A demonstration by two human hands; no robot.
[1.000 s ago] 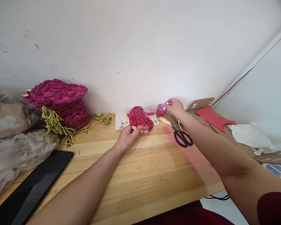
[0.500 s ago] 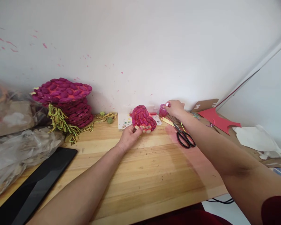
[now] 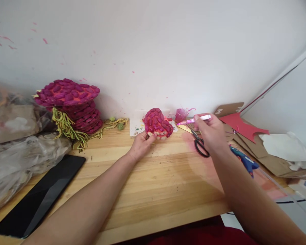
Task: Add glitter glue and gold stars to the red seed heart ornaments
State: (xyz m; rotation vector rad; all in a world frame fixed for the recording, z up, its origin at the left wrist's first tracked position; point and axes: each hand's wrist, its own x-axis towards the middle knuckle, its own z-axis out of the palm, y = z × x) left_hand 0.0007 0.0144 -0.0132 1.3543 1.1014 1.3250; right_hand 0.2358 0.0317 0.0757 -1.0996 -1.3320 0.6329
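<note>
My left hand (image 3: 142, 144) grips the lower edge of a small craft piece (image 3: 158, 120) covered in magenta, shell-like ovals. A row along its bottom edge is pale and unpainted. In my right hand (image 3: 211, 131) is a slim paintbrush (image 3: 193, 120) with a white handle, its pink-stained tip pointing left toward the piece. Behind the brush, against the wall, stands a small clear cup (image 3: 181, 115) smeared with magenta paint. Black-handled scissors (image 3: 201, 148) lie on the table just left of my right wrist.
A larger magenta-covered piece (image 3: 71, 97) with yellow-green yarn (image 3: 68, 126) stands at the left. Beside it are plastic bags (image 3: 22, 163) and a black tablet-like slab (image 3: 40, 197). Red card (image 3: 247, 124), brown cardboard (image 3: 265, 149) and a blue glue-gun-shaped tool (image 3: 246, 163) lie at the right.
My right hand has drawn back from the cup toward me and to the right, bringing the paintbrush out of it. The left hand still holds the magenta piece in nearly the same place.
</note>
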